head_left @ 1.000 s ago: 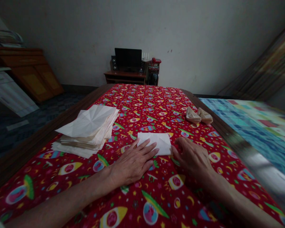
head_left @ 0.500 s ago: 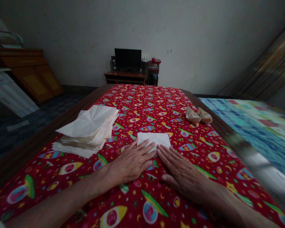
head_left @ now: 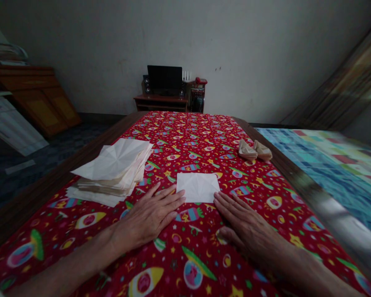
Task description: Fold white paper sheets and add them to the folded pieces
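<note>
Head view, working from left to right. At the far left we note a white cabinet, then a wooden cabinet with things piled on top. Next comes the brown wooden edge of the tabletop, most of it covered by a red cloth printed with rockets and stars. On the left of the cloth sits a loose stack of paper, its top sheet showing creases that fan out from one point. Nearer, we see the left hand laid flat, palm down, fingers stretched out, tips on the near left corner of a white folded sheet. Far off, by the wall, a dark monitor stands on a desk, with a red telephone to its right. The sheet lies flat at the middle of the cloth between our two hands, creased across its face. The right hand is also flat and unclenched, thumb apart, fingertips at the near right corner. Farther right, two folded paper pieces sit side by side near the cloth's edge. Beyond the tabletop we record a blue patchwork cover and, far right, a striped curtain.
</note>
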`<state>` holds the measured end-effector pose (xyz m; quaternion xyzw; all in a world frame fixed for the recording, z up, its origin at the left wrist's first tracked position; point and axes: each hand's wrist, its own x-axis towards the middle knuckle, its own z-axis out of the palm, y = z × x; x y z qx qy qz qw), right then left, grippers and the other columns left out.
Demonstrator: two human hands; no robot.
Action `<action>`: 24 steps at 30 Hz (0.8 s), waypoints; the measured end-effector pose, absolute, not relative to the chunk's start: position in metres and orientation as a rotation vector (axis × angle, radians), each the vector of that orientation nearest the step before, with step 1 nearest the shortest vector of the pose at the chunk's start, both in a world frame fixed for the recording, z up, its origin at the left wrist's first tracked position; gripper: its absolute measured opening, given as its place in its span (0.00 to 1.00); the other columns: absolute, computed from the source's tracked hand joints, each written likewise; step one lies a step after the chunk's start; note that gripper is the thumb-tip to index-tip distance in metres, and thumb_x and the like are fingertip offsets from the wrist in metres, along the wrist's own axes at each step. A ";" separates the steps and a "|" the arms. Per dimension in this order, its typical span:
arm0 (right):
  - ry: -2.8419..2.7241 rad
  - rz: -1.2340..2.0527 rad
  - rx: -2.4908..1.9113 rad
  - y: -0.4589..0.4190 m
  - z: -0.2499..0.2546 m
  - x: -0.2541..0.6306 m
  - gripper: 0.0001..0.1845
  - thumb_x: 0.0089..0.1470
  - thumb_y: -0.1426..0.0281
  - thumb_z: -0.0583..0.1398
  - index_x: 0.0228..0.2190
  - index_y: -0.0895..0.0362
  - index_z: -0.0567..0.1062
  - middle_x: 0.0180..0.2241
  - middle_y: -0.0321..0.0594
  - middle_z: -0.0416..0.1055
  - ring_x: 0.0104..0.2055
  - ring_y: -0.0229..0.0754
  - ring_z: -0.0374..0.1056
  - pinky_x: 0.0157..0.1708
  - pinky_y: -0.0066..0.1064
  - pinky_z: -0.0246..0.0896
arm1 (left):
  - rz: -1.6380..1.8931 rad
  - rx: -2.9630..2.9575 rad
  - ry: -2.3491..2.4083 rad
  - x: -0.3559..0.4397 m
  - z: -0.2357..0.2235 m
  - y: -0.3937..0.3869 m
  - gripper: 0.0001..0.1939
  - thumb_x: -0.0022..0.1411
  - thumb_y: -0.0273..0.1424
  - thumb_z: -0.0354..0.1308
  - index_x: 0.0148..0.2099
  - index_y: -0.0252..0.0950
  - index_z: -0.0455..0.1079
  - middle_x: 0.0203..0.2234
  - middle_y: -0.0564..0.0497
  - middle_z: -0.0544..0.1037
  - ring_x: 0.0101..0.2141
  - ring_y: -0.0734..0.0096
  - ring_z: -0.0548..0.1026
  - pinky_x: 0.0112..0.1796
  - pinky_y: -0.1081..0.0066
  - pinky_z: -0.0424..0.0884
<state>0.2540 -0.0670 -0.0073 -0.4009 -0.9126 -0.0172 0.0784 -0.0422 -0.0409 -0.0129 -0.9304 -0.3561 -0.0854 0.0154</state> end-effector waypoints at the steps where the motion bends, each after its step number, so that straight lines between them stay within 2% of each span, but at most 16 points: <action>1: -2.719 -0.069 -1.203 -0.067 -0.007 0.253 0.29 0.61 0.59 0.49 0.57 0.64 0.62 0.59 0.52 0.55 0.61 0.51 0.52 0.59 0.47 0.53 | -0.281 -2.871 -1.126 -0.042 -0.013 -0.043 0.22 0.69 0.35 0.42 0.63 0.44 0.53 0.61 0.54 0.60 0.61 0.67 0.56 0.61 0.57 0.46; 6: -2.615 -0.113 -1.144 -0.058 -0.010 0.240 0.23 0.61 0.63 0.50 0.53 0.61 0.68 0.54 0.51 0.64 0.58 0.49 0.59 0.58 0.45 0.55 | -0.353 -2.785 -1.198 -0.018 -0.010 -0.050 0.22 0.69 0.38 0.41 0.58 0.33 0.62 0.58 0.45 0.64 0.60 0.61 0.57 0.61 0.56 0.48; 10: -2.628 -0.102 -1.060 -0.043 -0.014 0.222 0.23 0.62 0.64 0.50 0.54 0.61 0.67 0.55 0.51 0.64 0.58 0.48 0.58 0.59 0.44 0.52 | -0.300 -2.841 -1.165 0.009 -0.013 -0.035 0.26 0.69 0.40 0.39 0.61 0.28 0.56 0.61 0.40 0.59 0.62 0.59 0.54 0.60 0.58 0.52; 13: -2.645 -0.107 -1.085 -0.030 -0.017 0.217 0.27 0.62 0.62 0.49 0.56 0.66 0.63 0.57 0.55 0.59 0.61 0.49 0.54 0.59 0.44 0.51 | -0.257 -2.844 -1.195 0.019 -0.016 -0.018 0.29 0.69 0.41 0.37 0.62 0.23 0.53 0.62 0.36 0.54 0.62 0.57 0.51 0.59 0.58 0.51; 16: -2.668 -0.094 -1.119 -0.019 -0.020 0.222 0.30 0.62 0.60 0.48 0.57 0.70 0.60 0.59 0.60 0.54 0.63 0.52 0.48 0.60 0.45 0.50 | -0.272 -2.832 -1.189 0.019 -0.020 -0.006 0.29 0.69 0.41 0.36 0.63 0.25 0.52 0.62 0.37 0.54 0.63 0.58 0.50 0.60 0.59 0.50; 19: -2.639 -0.104 -1.189 -0.013 -0.024 0.232 0.31 0.62 0.59 0.47 0.57 0.72 0.60 0.59 0.61 0.53 0.64 0.53 0.46 0.60 0.46 0.48 | -0.280 -2.826 -1.182 0.013 -0.023 -0.002 0.29 0.69 0.41 0.36 0.63 0.26 0.51 0.63 0.38 0.53 0.63 0.60 0.48 0.60 0.60 0.48; 24: -2.450 0.007 -1.287 -0.009 -0.030 0.247 0.27 0.63 0.61 0.45 0.56 0.64 0.62 0.59 0.55 0.57 0.62 0.50 0.50 0.59 0.46 0.51 | -0.282 -2.813 -1.225 0.005 -0.023 -0.002 0.29 0.68 0.42 0.39 0.63 0.26 0.51 0.63 0.38 0.52 0.63 0.59 0.47 0.60 0.59 0.48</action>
